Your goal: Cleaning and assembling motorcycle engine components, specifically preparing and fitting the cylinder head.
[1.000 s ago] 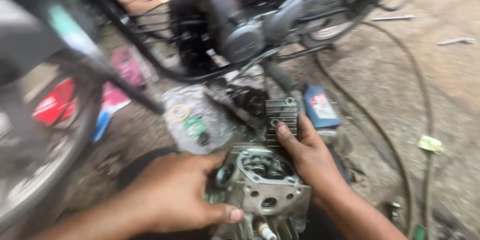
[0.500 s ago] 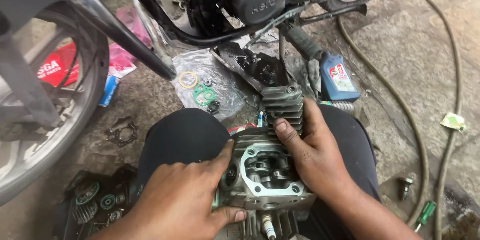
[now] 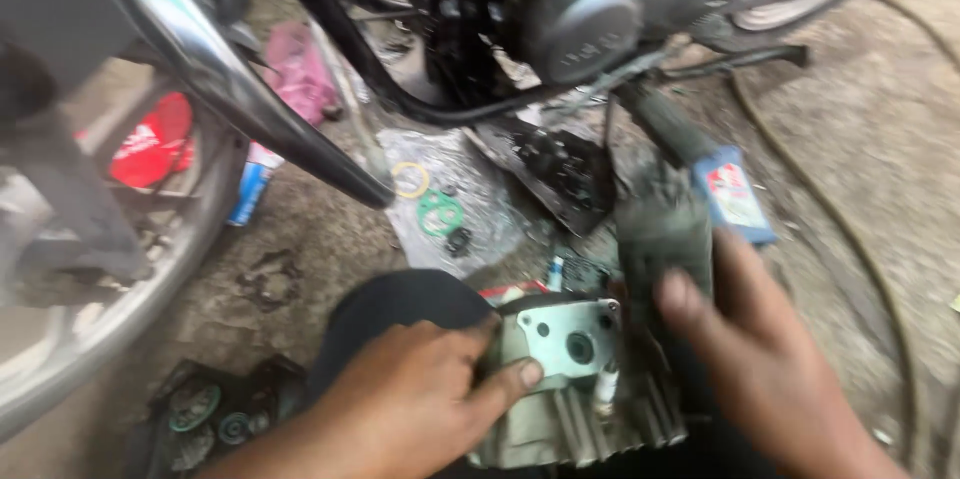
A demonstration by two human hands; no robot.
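Right hand (image 3: 770, 359) blurred — its fingers' (image 3: 683, 301) grip unclear.

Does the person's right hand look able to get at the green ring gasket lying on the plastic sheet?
Probably yes: the right hand rests off the engine part, seemingly empty, and the green ring gasket lies uncovered on the plastic sheet ahead, with nothing between.

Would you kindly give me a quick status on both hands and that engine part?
Left hand gripping engine part, thumb on its flat face. Right hand blurred at its right side, grip unclear. Part rests on lap; nothing blocking it.
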